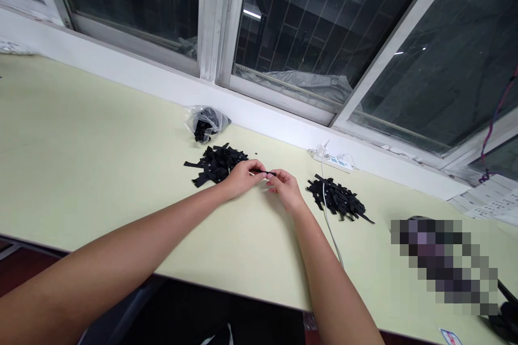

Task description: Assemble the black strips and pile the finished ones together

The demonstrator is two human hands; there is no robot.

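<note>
Both hands meet above the middle of the pale table. Between them runs a short black strip. My left hand pinches its left end, and my right hand pinches the right end, with the fingertips close together. Just behind and left of my left hand lies a heap of black strips. A second heap of black strips rests to the right of my right hand. Behind the left heap stands a clear plastic bag with black pieces in it.
A white power strip lies by the wall under the windows. Its white cable crosses the right heap toward the front. A pixelated dark object is at the right. Papers are at the far right.
</note>
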